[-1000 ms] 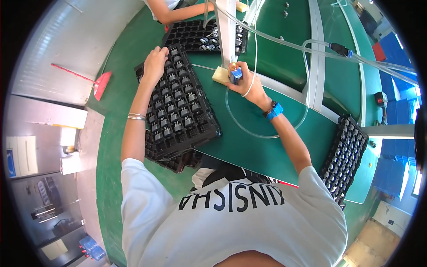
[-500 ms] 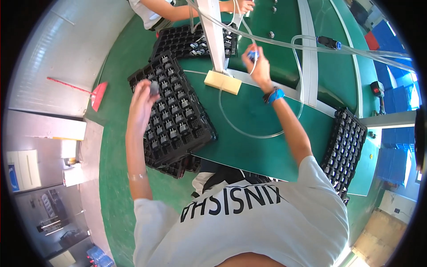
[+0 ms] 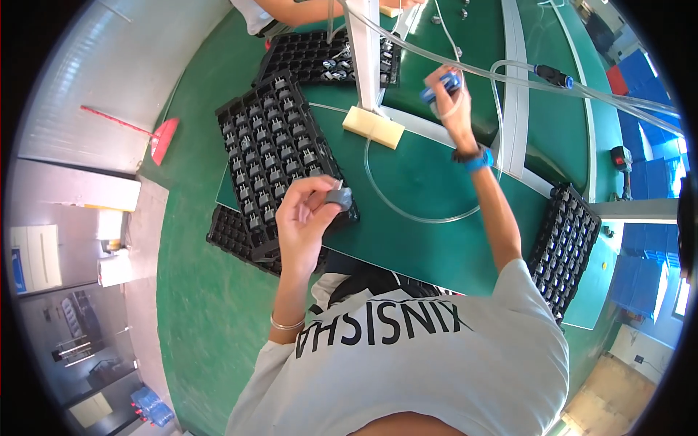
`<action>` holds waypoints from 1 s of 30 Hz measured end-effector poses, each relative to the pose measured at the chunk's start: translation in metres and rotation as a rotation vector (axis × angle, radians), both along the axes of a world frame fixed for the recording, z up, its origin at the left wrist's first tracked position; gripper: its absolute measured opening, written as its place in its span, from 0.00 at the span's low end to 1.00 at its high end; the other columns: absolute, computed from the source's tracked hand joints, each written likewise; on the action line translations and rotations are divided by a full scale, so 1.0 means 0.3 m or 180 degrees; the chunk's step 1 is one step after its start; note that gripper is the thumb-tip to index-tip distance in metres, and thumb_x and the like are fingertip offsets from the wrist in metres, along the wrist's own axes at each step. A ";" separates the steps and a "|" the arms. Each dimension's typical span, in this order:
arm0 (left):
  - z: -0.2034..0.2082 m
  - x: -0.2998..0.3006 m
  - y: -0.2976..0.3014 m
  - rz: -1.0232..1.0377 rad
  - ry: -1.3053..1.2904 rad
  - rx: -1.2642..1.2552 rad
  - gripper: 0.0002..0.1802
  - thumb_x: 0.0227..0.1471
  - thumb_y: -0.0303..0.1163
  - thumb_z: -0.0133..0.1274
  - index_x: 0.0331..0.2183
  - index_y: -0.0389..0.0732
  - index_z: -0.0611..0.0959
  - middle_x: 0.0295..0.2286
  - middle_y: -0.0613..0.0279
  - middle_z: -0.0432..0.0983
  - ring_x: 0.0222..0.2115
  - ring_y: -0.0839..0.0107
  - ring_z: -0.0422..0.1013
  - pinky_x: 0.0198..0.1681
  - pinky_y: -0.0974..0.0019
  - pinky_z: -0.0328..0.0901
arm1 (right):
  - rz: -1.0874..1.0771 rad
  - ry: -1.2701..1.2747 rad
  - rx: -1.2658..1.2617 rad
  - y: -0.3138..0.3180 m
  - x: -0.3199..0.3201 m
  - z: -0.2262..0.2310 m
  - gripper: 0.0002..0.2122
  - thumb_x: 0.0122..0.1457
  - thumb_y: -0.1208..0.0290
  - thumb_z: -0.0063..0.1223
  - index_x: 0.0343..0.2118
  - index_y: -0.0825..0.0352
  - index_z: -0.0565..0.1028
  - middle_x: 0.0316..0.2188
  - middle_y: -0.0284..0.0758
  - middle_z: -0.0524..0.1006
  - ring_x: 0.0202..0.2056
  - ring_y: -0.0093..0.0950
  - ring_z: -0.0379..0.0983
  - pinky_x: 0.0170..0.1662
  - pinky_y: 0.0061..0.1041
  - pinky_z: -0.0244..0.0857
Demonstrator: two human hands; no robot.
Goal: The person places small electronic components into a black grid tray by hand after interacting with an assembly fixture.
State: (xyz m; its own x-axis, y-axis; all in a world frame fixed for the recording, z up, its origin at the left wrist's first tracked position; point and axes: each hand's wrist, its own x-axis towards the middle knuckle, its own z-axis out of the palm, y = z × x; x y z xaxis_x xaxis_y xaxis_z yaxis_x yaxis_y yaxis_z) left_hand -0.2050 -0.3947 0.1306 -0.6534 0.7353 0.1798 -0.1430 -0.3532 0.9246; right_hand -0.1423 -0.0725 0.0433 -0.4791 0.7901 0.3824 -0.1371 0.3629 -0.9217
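Note:
Between the thumb and fingers of my left hand [image 3: 304, 211] is a small dark grey plug part [image 3: 338, 198] with a bright metal pin on top. It hovers over the near right corner of a black compartment tray [image 3: 325, 149], which holds rows of similar pronged parts. Farther right and higher, over the green bench, my right hand [image 3: 454, 109] is closed round a blue air gun [image 3: 440, 87]. A clear hose [image 3: 429, 219] loops over the bench near that hand. Fingers partly cover both held things.
A yellow block [image 3: 374, 127] lies at the foot of a white post [image 3: 365, 65]. Another black tray [image 3: 309, 54] stands behind, near a co-worker's arm [image 3: 305, 11]. At right lies a filled tray [image 3: 563, 247]. Beneath the main tray another tray [image 3: 229, 232] sticks out.
My left hand has come from the tray's left side toward me and rightward, still holding the plug part. My right hand has shifted slightly right with the air gun. The view has shifted slightly.

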 end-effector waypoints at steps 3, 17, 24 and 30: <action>-0.007 -0.001 0.046 -0.0046 0.0654 0.0234 0.15 0.42 0.13 0.54 0.35 0.32 0.74 0.37 0.60 0.65 0.35 0.70 0.71 0.42 0.70 0.67 | 0.2275 0.0600 -0.2547 -0.298 0.053 0.165 0.15 0.52 0.62 0.51 0.41 0.60 0.67 0.32 0.25 0.70 0.27 0.13 0.66 0.25 0.12 0.59; 0.013 0.026 0.071 0.0101 0.0977 -0.0149 0.24 0.35 0.12 0.58 0.39 0.35 0.73 0.37 0.62 0.65 0.36 0.74 0.69 0.41 0.72 0.68 | 0.2334 0.0173 -0.2524 -0.542 0.131 0.280 0.20 0.56 0.58 0.44 0.44 0.70 0.65 0.35 0.33 0.71 0.36 0.20 0.69 0.39 0.20 0.64; -0.045 -0.445 0.167 0.1154 0.2870 -0.1274 0.12 0.46 0.25 0.54 0.37 0.38 0.77 0.33 0.61 0.73 0.32 0.72 0.70 0.36 0.70 0.65 | 0.0802 -0.0646 0.0488 -0.290 -0.040 -0.031 0.12 0.54 0.67 0.49 0.38 0.67 0.66 0.26 0.40 0.73 0.28 0.37 0.70 0.31 0.31 0.64; -0.154 -0.752 0.276 0.1320 0.3914 -0.1736 0.11 0.46 0.25 0.53 0.36 0.40 0.77 0.33 0.59 0.73 0.32 0.64 0.71 0.36 0.67 0.65 | 0.0397 -0.1056 0.1184 -0.308 -0.078 -0.029 0.12 0.52 0.70 0.50 0.38 0.65 0.65 0.29 0.49 0.73 0.30 0.50 0.69 0.29 0.37 0.63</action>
